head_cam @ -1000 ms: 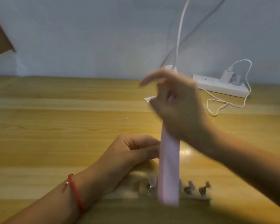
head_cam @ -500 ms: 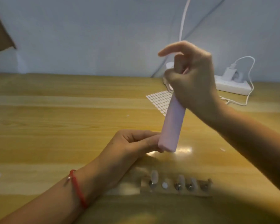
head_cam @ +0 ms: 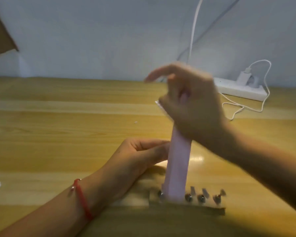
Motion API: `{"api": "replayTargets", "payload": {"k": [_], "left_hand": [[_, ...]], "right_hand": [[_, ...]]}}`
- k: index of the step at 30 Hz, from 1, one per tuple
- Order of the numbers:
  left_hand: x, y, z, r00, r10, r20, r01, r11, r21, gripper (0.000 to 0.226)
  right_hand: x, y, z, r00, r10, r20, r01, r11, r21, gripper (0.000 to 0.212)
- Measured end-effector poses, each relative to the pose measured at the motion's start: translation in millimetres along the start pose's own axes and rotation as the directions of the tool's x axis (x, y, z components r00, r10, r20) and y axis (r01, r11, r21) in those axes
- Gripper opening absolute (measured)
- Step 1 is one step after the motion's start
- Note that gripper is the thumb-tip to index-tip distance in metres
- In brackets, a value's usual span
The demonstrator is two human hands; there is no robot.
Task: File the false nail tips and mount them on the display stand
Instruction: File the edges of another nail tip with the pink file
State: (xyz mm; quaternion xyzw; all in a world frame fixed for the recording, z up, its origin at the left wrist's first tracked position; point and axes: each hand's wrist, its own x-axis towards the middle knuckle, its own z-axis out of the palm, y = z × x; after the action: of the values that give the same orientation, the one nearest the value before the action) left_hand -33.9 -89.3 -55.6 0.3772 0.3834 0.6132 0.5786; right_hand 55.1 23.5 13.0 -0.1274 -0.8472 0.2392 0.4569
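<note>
My right hand (head_cam: 193, 103) grips the upper end of a long pink nail file (head_cam: 178, 165), which points down toward me; the hand and the file are blurred by motion. My left hand (head_cam: 137, 159), with a red string on its wrist, pinches something small at its fingertips against the file's left edge; the nail tip itself is hidden. Close to me lies the clear display stand (head_cam: 188, 202) with metal studs. Clear nail tips (head_cam: 205, 192) stand on some of them. The file's lower end covers part of the stand.
A sheet of small white squares (head_cam: 161, 106) lies behind my right hand. A white power strip (head_cam: 239, 89) with a charger and a looping white cable sits at the back right by the wall. Brown cardboard (head_cam: 0, 38) shows at upper left. Small white scraps lie on the wooden table (head_cam: 58, 134).
My right hand has swept the file down toward me again, from a raised position beside my left fingertips to low over the stand. My left hand has stayed in place.
</note>
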Motion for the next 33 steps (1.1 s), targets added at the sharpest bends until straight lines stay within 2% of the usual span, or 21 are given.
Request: {"api": "replayTargets", "payload": {"k": [1,3,4,6,7,8,10,12,14,16,17,19,20,21,22,25,27,28,30,32,33], "left_hand": [[1,0,0,0.999,0.0,-0.038,0.0,1.0,-0.004,0.024],[2,-1,0,0.996,0.007,-0.086,-0.008,1.0,-0.013,0.017],[2,0,1,0.997,0.015,-0.079,-0.018,0.999,-0.032,0.015],[2,1,1,0.996,0.046,-0.077,-0.051,0.997,-0.06,0.018],[2,1,1,0.996,0.054,-0.073,-0.058,0.997,-0.058,0.019],[2,2,1,0.997,0.048,-0.065,-0.051,0.997,-0.05,0.018],[2,1,1,0.997,0.017,-0.074,-0.02,0.999,-0.034,0.016],[2,1,0,0.995,0.004,-0.103,-0.007,1.0,-0.026,0.015],[1,2,1,0.998,0.009,-0.063,-0.011,0.999,-0.04,0.014],[-1,3,3,1.0,0.013,-0.019,-0.014,0.999,-0.05,0.016],[0,3,3,1.0,0.01,-0.008,-0.01,0.999,-0.048,0.016],[1,2,1,0.999,0.009,-0.039,-0.01,1.0,-0.027,0.014],[1,1,2,0.998,0.021,-0.065,-0.021,1.0,-0.007,0.014],[1,0,1,0.996,0.034,-0.078,-0.034,0.999,0.004,0.012],[1,-1,2,0.996,0.042,-0.075,-0.042,0.999,0.0,0.009],[1,-1,2,0.989,0.05,-0.14,-0.05,0.999,0.008,0.026],[2,0,3,0.993,0.045,-0.109,-0.044,0.999,0.013,0.013],[2,-1,3,0.994,0.042,-0.098,-0.04,0.999,0.023,0.015],[2,-1,2,0.993,0.049,-0.106,-0.045,0.998,0.038,0.014],[2,-2,0,0.996,0.053,-0.075,-0.051,0.999,0.019,0.012],[1,-1,-1,0.997,0.045,-0.055,-0.045,0.999,-0.007,0.025]], "right_hand": [[14,8,-7,0.988,0.085,-0.13,-0.088,0.996,-0.017,0.045],[24,10,-10,0.965,0.159,-0.21,-0.166,0.986,-0.017,0.045],[13,5,-3,0.981,0.09,-0.17,-0.102,0.993,-0.058,0.046],[-24,-13,18,0.992,-0.116,0.041,0.119,0.99,-0.07,0.046],[-30,-16,20,0.979,-0.166,0.118,0.173,0.984,-0.048,0.046],[-21,-12,15,0.982,-0.158,0.106,0.163,0.986,-0.042,0.046],[11,6,-1,0.988,0.027,-0.155,-0.033,0.999,-0.036,0.046],[29,12,-6,0.958,0.157,-0.239,-0.155,0.988,0.026,0.046],[6,1,9,0.995,0.036,-0.098,-0.037,0.999,-0.003,0.048],[-20,-12,19,0.992,-0.086,0.093,0.082,0.995,0.055,0.049],[-13,-9,13,0.991,-0.083,0.1,0.077,0.995,0.065,0.049],[16,8,-2,0.992,0.079,-0.1,-0.077,0.997,0.024,0.047],[26,11,-6,0.976,0.168,-0.141,-0.163,0.986,0.045,0.046],[25,11,-6,0.97,0.199,-0.139,-0.192,0.98,0.057,0.045],[14,5,0,0.984,0.157,-0.088,-0.153,0.987,0.044,0.046],[-27,-22,24,0.979,-0.079,0.186,0.05,0.986,0.159,0.048],[-6,-11,17,0.991,-0.007,0.134,-0.012,0.99,0.141,0.046],[9,-1,11,0.995,0.09,0.041,-0.094,0.988,0.12,0.045],[25,10,2,0.977,0.213,-0.029,-0.208,0.97,0.129,0.043],[16,6,7,0.981,0.192,0.02,-0.192,0.968,0.16,0.044],[10,1,10,0.985,0.165,0.047,-0.171,0.963,0.206,0.044]]}}
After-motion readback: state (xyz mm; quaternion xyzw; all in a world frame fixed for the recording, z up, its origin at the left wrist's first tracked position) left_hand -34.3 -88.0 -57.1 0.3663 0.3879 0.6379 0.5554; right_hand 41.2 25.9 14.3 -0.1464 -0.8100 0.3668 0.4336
